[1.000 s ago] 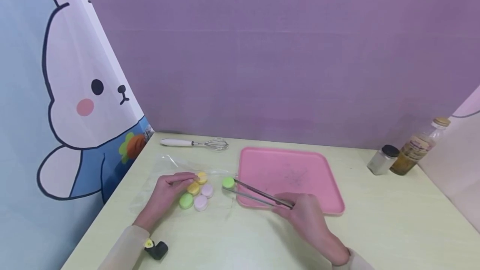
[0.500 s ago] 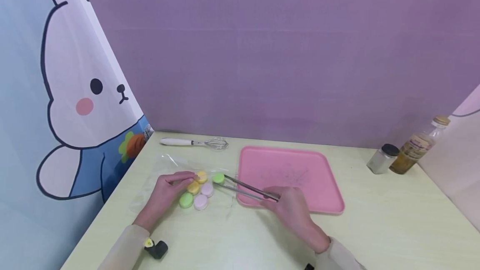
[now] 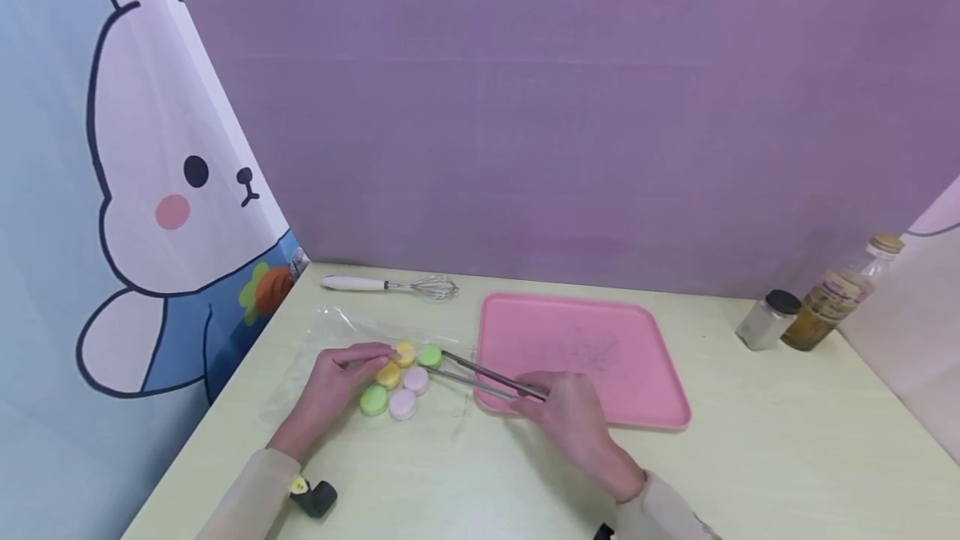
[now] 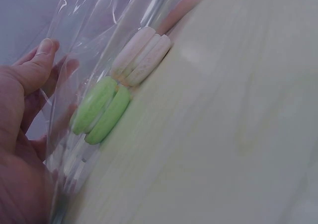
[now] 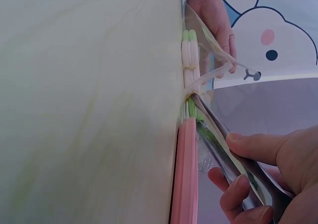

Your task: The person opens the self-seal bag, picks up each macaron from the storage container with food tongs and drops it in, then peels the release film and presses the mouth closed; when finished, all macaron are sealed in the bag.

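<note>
My left hand (image 3: 333, 390) pinches the lifted edge of a clear plastic bag (image 4: 74, 35) between thumb and fingers. Inside the bag lie two yellow macarons (image 3: 389, 375), two lilac ones and a green macaron (image 3: 373, 400), close together on the table. Metal tongs (image 3: 487, 372) are gripped in my right hand (image 3: 573, 419). At the bag's mouth, beside the yellow and lilac macarons, their tips stand around another green macaron (image 3: 430, 356). Whether the tips still squeeze it cannot be told. The bag's film partly covers the tong tips in the right wrist view.
A pink tray (image 3: 570, 357) lies right of the bag, under the right hand and tongs. Behind the bag is a white-handled whisk (image 3: 356, 283). A black-lidded jar (image 3: 767, 322) and a corked bottle (image 3: 831, 297) stand at the back right, before the purple wall.
The right hand has moved left with the tongs, bringing the green macaron from the tray's left edge to the other macarons in the bag. The left hand has stayed in place.
</note>
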The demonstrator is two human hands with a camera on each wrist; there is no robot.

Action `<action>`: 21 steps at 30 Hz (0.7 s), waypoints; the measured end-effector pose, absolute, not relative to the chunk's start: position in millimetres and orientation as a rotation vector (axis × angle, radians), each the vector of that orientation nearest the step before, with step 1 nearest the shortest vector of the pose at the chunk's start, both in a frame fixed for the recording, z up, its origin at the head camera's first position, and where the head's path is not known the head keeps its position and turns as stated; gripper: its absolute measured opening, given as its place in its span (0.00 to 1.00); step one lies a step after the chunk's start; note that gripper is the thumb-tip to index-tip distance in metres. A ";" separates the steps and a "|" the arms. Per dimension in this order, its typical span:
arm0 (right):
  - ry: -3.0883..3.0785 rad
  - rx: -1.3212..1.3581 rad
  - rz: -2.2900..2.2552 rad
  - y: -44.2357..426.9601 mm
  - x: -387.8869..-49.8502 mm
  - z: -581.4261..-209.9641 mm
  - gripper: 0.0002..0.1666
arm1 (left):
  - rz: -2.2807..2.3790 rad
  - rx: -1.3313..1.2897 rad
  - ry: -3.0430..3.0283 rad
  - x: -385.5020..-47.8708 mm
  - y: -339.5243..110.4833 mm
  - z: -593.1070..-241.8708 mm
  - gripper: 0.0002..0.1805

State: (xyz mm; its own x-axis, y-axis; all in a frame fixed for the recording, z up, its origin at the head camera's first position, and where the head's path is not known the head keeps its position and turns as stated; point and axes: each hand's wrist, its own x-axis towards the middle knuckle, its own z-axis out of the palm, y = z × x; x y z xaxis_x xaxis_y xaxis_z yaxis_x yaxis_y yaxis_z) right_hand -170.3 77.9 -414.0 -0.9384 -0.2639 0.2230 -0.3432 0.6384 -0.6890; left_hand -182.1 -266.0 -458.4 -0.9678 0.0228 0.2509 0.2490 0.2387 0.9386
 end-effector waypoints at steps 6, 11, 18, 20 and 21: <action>-2.747 0.521 1.189 76.4 -171.9 -416.2 0.13 | -1.810 -0.259 -2.330 -183.0 -265.7 -458.8 0.10; -2.748 0.523 1.191 76.4 -172.7 -417.0 0.13 | -1.807 -0.250 -2.335 -183.2 -265.5 -458.1 0.10; -2.743 0.521 1.124 79.3 -171.8 -411.9 0.17 | -1.806 -0.269 -2.329 -183.4 -266.0 -459.2 0.09; -2.735 0.520 1.118 80.9 -170.8 -410.4 0.17 | -1.806 -0.277 -2.324 -183.5 -266.0 -459.2 0.10; -2.731 0.522 1.116 81.6 -170.2 -409.9 0.17 | -1.804 -0.278 -2.324 -183.5 -266.1 -459.1 0.10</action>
State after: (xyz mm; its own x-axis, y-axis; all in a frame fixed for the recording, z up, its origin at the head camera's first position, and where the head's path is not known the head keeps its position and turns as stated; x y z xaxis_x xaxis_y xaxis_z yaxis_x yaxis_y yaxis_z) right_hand -170.2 81.6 -409.9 -0.9289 -0.2619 0.2617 -0.3702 0.6637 -0.6499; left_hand -183.5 -266.1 -459.1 -0.9652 0.0333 0.2594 0.2596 0.2437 0.9345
